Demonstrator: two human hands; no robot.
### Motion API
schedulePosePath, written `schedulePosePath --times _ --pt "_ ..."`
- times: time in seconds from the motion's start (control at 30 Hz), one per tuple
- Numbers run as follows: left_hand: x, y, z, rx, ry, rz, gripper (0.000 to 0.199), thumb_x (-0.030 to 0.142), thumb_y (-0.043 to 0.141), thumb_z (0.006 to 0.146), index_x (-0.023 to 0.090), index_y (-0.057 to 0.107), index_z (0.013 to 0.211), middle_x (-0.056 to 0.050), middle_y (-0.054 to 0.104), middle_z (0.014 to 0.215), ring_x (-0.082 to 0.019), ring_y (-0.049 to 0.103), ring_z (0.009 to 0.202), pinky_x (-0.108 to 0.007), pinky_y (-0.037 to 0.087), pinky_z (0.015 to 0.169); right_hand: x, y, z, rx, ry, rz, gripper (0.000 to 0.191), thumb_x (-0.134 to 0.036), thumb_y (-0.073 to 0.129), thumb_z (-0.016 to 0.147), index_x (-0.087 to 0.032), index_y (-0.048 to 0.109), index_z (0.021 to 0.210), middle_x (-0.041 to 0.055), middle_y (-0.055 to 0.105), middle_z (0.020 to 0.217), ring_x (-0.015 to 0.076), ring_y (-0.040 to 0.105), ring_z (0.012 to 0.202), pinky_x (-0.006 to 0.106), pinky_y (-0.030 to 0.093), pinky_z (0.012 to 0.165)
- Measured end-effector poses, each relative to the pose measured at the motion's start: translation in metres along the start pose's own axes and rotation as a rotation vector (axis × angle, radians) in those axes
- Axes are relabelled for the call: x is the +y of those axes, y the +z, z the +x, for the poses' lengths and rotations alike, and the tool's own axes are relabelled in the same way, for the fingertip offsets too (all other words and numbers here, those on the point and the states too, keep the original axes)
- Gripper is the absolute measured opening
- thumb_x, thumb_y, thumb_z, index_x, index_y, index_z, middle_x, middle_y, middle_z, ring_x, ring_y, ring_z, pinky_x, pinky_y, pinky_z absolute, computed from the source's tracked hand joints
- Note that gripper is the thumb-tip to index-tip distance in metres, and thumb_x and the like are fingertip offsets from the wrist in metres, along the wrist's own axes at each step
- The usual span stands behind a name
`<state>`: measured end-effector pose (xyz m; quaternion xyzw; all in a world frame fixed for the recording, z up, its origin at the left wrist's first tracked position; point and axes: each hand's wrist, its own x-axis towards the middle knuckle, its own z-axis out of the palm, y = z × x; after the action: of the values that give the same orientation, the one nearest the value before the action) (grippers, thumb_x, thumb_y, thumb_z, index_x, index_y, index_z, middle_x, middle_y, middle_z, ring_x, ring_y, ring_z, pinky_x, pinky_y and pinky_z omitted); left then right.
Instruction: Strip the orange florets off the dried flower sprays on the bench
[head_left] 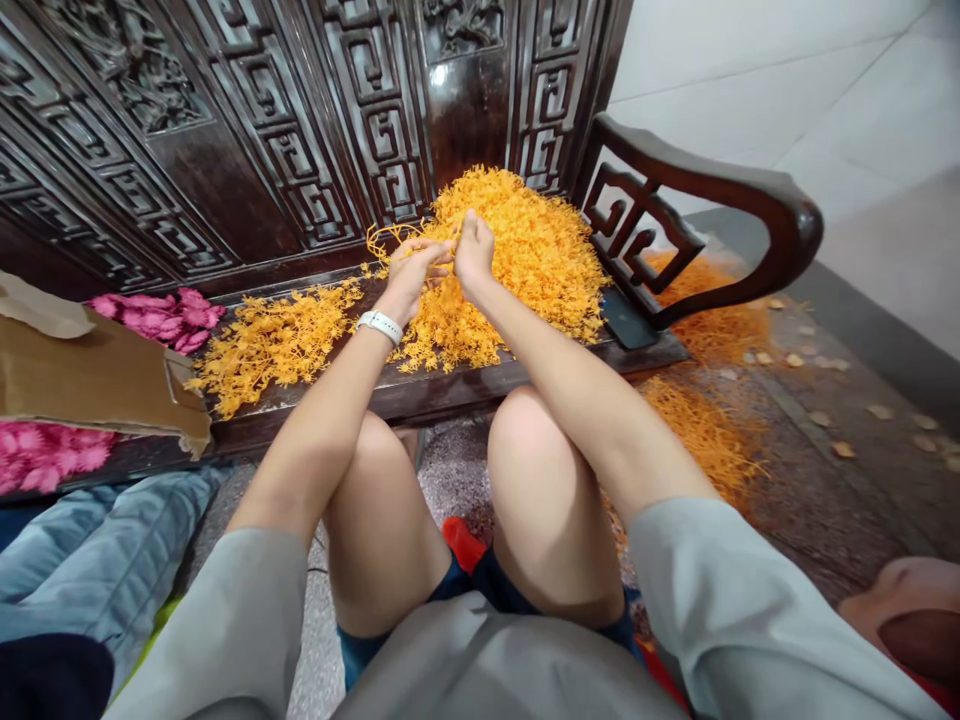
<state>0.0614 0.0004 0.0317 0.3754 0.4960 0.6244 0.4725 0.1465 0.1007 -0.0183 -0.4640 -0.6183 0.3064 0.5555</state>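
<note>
Head view showed the left hand (417,275) and right hand (474,250) with fingers pinched on yellow-orange sprigs (390,236), a big heap (532,250) remaining beside a smaller pile (274,340).

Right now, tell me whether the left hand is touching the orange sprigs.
Touching: the head view shows the left hand closed around strands of the orange sprigs.

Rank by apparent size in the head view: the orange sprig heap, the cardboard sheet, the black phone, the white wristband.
1. Orange sprig heap and cardboard sheet: too close to rank, as the frame edge cuts off the sheet.
2. Black phone
3. White wristband
</note>
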Motion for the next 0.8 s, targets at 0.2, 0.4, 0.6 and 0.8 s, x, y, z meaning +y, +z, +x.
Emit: schedulePosePath --times 0.2,0.4,0.6,0.8 --pt "0.0 -0.01 0.003 -0.092 -0.017 0.115 0.037 0.047 0.088 0.087 0.022 0.061 0.084 -0.004 0.07 0.074 -0.013 0.062 0.054 -0.026 0.042 0.054 -0.025 -0.012 -0.016 -0.06 -0.054 -0.032 0.054 -0.061 0.034 0.113 -0.022 0.044 0.077 -0.0014 0.044 0.077 0.0137 0.052 0.078 0.028 0.049 0.085" --pt "-0.004 -0.009 0.007 0.009 0.1 0.156 0.025 0.019 0.071 0.097 0.019 0.062 0.074 -0.003 0.068 0.076 -0.01 0.061 0.057 -0.024 0.047 0.058 -0.03 -0.017 -0.018 -0.112 -0.121 -0.112 0.052 -0.05 0.044 0.114 -0.022 0.039 0.07 -0.0023 0.039 0.072 0.0134 0.047 0.073 0.028 0.046 0.081" --pt "-0.005 -0.01 0.015 -0.004 0.029 0.01 0.02 0.021 0.064 0.102 0.019 0.065 0.081 -0.004 0.07 0.084 -0.013 0.065 0.064 -0.025 0.045 0.057 -0.027 -0.017 -0.013 -0.085 -0.109 -0.13 0.055 -0.053 0.039 0.114 -0.022 0.039 0.068 -0.0031 0.035 0.069 0.0131 0.044 0.069 0.029 0.046 0.08" --pt "-0.003 -0.007 0.01 -0.033 0.029 0.028 0.043 0.053 0.084 0.091 0.02 0.06 0.075 -0.004 0.066 0.078 -0.011 0.058 0.06 -0.024 0.038 0.051 -0.036 -0.021 -0.016 -0.133 -0.261 -0.278 0.049 -0.043 0.038 0.116 -0.018 0.056 0.078 -0.0009 0.047 0.072 0.0144 0.053 0.072 0.031 0.047 0.083"
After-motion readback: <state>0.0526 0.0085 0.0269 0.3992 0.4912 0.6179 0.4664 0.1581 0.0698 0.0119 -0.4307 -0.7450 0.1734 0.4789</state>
